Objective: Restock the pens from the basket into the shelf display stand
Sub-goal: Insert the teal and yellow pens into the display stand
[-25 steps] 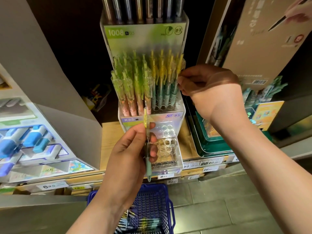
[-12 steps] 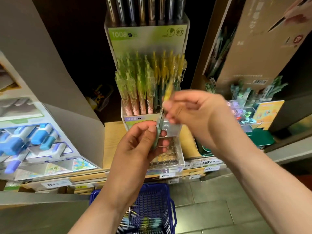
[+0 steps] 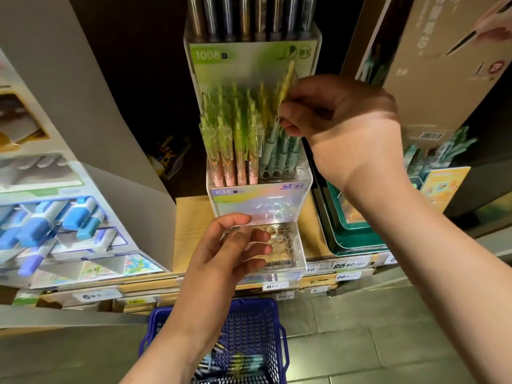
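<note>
A clear acrylic display stand [image 3: 300,176] on the wooden shelf holds several upright pens: pink-barrelled ones with green caps on its left, teal-barrelled ones with yellow caps on its right. My right hand [image 3: 340,117] pinches a yellow-capped teal pen [image 3: 286,84] and holds it upright over the stand's right rows. My left hand [image 3: 230,253] hangs with relaxed fingers and holds nothing, in front of the stand's lower tier of bare tube holes [image 3: 279,239]. The blue plastic basket [image 3: 279,342] sits on the floor below, with several pens [image 3: 238,361] lying in it.
A blue-and-white stationery display box [image 3: 55,223] stands at the left. A brown cardboard display [image 3: 443,65] and a green tray [image 3: 349,231] stand at the right. Price labels [image 3: 343,266] run along the shelf edge. Grey tiled floor [image 3: 388,328] lies below.
The pen passed from my left hand to my right hand, which lifted it up to the stand's right rows. My left hand let go and now hangs free.
</note>
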A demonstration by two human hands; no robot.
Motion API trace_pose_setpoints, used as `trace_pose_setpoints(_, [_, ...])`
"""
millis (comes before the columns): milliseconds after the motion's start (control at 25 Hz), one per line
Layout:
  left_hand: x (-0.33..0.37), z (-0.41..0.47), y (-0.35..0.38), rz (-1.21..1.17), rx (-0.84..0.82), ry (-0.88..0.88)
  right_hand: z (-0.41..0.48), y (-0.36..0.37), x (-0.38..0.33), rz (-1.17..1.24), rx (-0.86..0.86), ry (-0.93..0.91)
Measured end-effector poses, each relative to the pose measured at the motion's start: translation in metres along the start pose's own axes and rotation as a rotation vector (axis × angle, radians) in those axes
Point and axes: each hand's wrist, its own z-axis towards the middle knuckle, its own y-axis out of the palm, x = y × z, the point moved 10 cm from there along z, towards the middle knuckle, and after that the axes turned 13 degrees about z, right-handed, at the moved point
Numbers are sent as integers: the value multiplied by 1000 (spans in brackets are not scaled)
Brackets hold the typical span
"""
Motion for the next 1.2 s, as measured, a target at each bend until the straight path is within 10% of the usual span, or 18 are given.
trace_pose_setpoints(1200, [-6, 3, -3, 94, 42, 10, -26, 15, 42, -419, -71, 40])
